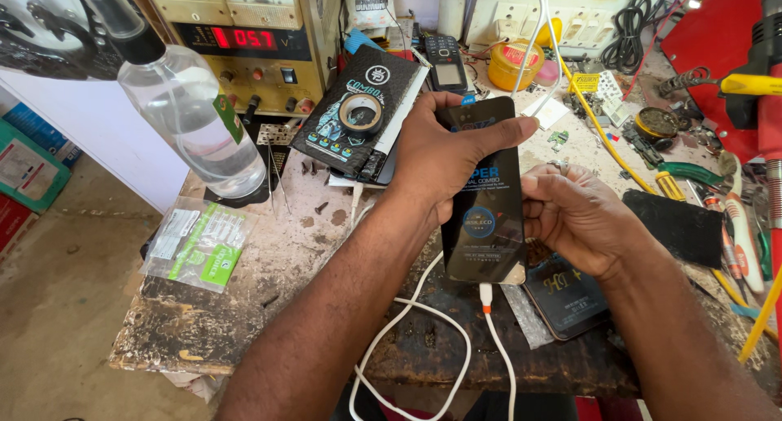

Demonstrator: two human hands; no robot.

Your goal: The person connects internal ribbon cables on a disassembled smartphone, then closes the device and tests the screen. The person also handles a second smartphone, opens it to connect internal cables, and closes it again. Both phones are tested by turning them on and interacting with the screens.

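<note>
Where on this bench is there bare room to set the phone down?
Bare patch: between the plastic packet, the screws and the left forearm. Crowded: tools at right, boxes behind, second phone under the right hand.

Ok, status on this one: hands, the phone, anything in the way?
Left hand and right hand both grip the black phone. White cable plugged in below. Nothing blocking.

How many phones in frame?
3. A black smartphone held upright in both hands, another smartphone flat on the bench beneath the right hand, and a keypad phone at the back. Clutter may hide more.
</note>
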